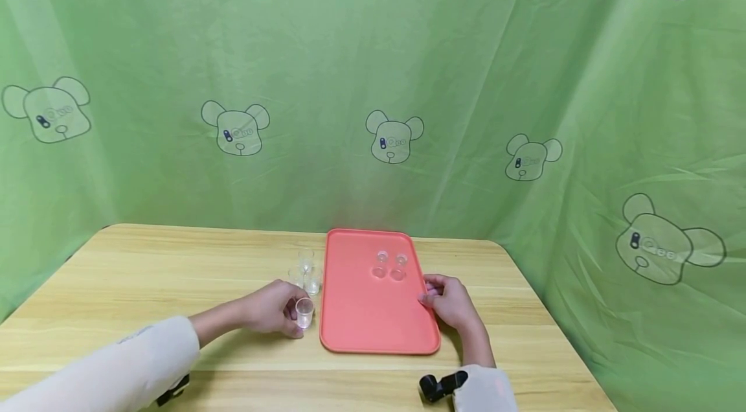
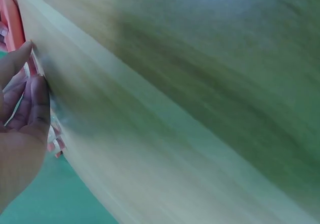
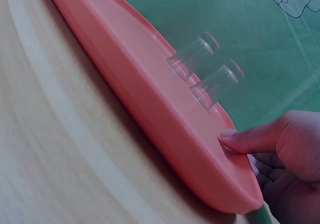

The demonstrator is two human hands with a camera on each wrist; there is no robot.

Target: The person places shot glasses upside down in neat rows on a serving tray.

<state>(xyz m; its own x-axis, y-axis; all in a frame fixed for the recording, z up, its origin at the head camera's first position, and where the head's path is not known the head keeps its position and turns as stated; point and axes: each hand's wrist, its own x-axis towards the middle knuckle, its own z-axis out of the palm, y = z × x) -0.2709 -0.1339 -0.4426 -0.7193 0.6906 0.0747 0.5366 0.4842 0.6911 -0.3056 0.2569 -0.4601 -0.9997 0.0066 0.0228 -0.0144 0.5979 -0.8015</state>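
Pinching a clear cup (image 1: 304, 314) between thumb and fingers, a person's left hand (image 1: 270, 309) held it just left of the red tray (image 1: 375, 321), whose long axis ran forward; the right hand (image 1: 451, 302) gripped the tray's right rim.

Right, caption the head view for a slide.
Left hand holds a clear glass beside a red tray bearing two glasses; right hand grips the tray's edge.

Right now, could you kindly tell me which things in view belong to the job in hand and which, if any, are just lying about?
Likely part of the job:
glass in the left grip
tray held by the right grip
two glasses on the tray
more glasses beside the tray

Likely just surroundings:
table
green cloth
black wrist device
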